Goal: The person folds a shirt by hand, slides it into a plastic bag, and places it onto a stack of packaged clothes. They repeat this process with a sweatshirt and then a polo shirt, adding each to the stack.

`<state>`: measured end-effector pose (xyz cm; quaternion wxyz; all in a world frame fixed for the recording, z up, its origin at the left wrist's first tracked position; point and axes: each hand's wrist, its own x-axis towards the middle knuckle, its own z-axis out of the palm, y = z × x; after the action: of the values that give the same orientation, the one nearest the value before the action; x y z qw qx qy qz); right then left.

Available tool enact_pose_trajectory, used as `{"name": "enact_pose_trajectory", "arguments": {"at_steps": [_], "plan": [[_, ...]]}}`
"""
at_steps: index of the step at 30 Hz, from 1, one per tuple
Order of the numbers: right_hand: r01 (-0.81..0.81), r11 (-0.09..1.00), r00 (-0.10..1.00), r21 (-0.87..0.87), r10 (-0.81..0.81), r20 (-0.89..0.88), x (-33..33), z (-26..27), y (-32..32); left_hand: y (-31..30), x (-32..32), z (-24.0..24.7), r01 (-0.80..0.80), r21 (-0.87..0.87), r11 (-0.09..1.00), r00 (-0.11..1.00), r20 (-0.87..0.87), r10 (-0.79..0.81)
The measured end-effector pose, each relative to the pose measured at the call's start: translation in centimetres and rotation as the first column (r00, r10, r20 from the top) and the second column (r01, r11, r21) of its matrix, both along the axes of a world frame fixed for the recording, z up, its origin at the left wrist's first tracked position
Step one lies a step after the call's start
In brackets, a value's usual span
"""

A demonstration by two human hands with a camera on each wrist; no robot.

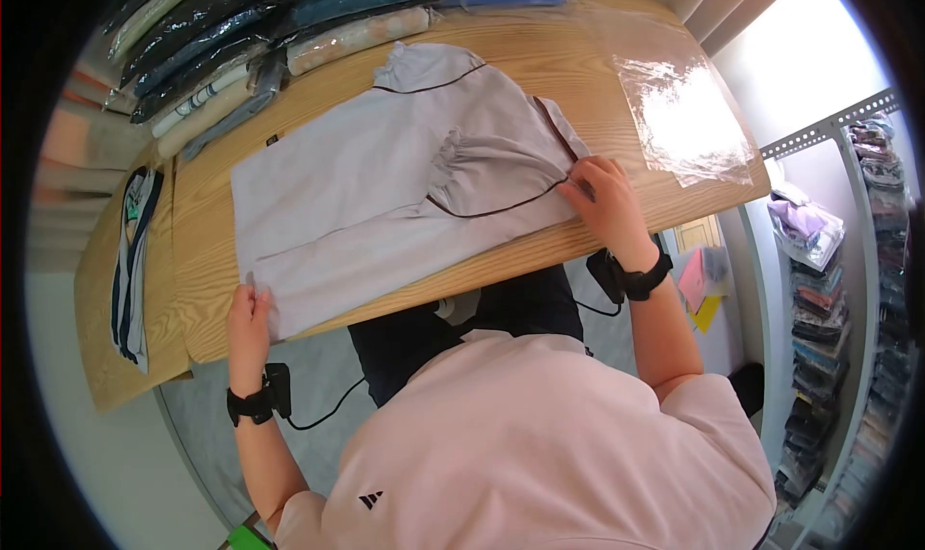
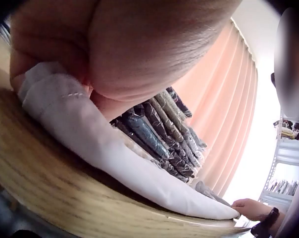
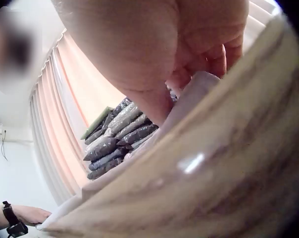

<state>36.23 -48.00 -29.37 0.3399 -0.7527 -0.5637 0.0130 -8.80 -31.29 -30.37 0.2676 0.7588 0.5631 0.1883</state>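
Note:
A light grey short-sleeved shirt lies spread along the wooden table, its near side folded inward lengthwise. Dark piping runs along its sleeve seams and neckline, and the sleeve ends are gathered. My left hand pinches the near corner of the hem; in the left wrist view the cloth edge bulges up between thumb and fingers. At the other end, by the shoulder and neckline, my right hand grips the fabric. The right wrist view shows its thumb and curled fingers around the raised cloth.
Stacks of garments in clear bags line the table's far side. An empty clear plastic bag lies at the right end. A folded dark-and-white garment is at the left end. Shelves of packed clothes stand at right.

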Motion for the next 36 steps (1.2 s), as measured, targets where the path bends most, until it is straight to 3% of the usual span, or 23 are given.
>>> {"name": "enact_pose_trajectory", "arguments": {"at_steps": [5, 8, 10, 13, 15, 16, 17, 19, 21, 25, 29, 31, 33, 36], "plan": [[0.041, 0.997, 0.995, -0.058, -0.047, -0.092, 0.4, -0.4, 0.6, 0.0, -0.1, -0.3, 0.015, 0.077, 0.997, 0.999, -0.051, -0.011], [0.043, 0.990, 0.999, -0.131, -0.041, 0.022, 0.6, -0.5, 0.5, 0.0, 0.2, 0.1, 0.024, 0.078, 0.997, 0.995, -0.102, -0.016], [-0.008, 1.000, 0.968, -0.026, 0.001, -0.252, 0.8, 0.0, 0.1, 0.1, 0.2, 0.1, 0.011, 0.065, 0.998, 0.996, -0.091, -0.005], [0.119, 0.988, 0.911, 0.095, -0.071, -0.405, 1.1, 0.3, -0.8, 0.3, -0.3, -0.6, 0.016, 0.058, 0.998, 0.998, -0.056, -0.013], [0.123, 0.991, 0.903, 0.058, -0.087, -0.421, 0.3, 1.9, -1.8, 0.2, -0.2, -0.3, 0.003, 0.039, 0.999, 0.997, -0.071, 0.000], [-0.027, 0.996, 0.988, 0.081, 0.039, -0.151, 0.2, 2.7, -1.9, 0.3, -0.1, 0.0, -0.015, 0.030, 0.999, 0.996, -0.083, 0.017], [-0.178, 0.982, 0.977, 0.067, 0.169, 0.130, 0.0, 3.4, -2.0, 0.4, 0.0, 0.4, -0.029, 0.039, 0.999, 0.996, -0.085, 0.032], [-0.284, 0.959, 0.951, 0.010, 0.280, 0.129, -0.8, 3.9, -2.2, 0.7, -0.2, 1.5, -0.040, -0.207, 0.977, 0.999, 0.004, 0.042], [-0.394, 0.875, 0.903, -0.282, 0.426, 0.059, -1.1, 3.2, -1.9, 1.5, -1.4, 0.8, -0.033, -0.125, 0.992, 0.999, 0.031, 0.037], [-0.507, 0.833, 0.860, -0.222, 0.506, -0.062, -0.2, 6.6, 0.0, 3.6, -2.7, 3.4, -0.057, 0.052, 0.997, 0.996, 0.075, 0.053], [-0.351, 0.929, 0.935, -0.118, 0.355, 0.011, 0.4, 13.1, 5.1, 6.9, -2.6, 8.7, 0.011, 0.063, 0.998, 0.992, 0.121, -0.019], [-0.351, 0.914, 0.934, -0.205, 0.358, -0.003, 1.3, 14.2, 9.6, 8.5, -0.9, 11.3, 0.266, 0.241, 0.934, 0.960, -0.149, -0.235], [-0.341, 0.912, 0.936, -0.227, 0.353, 0.011, 2.7, 12.9, 14.4, 11.6, 0.2, 11.5, 0.342, 0.222, 0.913, 0.925, -0.251, -0.286], [-0.318, 0.921, 0.946, -0.225, 0.325, -0.009, 4.9, 8.3, 21.2, 16.1, 2.0, 8.7, 0.406, 0.126, 0.905, 0.900, -0.224, -0.373]]}}
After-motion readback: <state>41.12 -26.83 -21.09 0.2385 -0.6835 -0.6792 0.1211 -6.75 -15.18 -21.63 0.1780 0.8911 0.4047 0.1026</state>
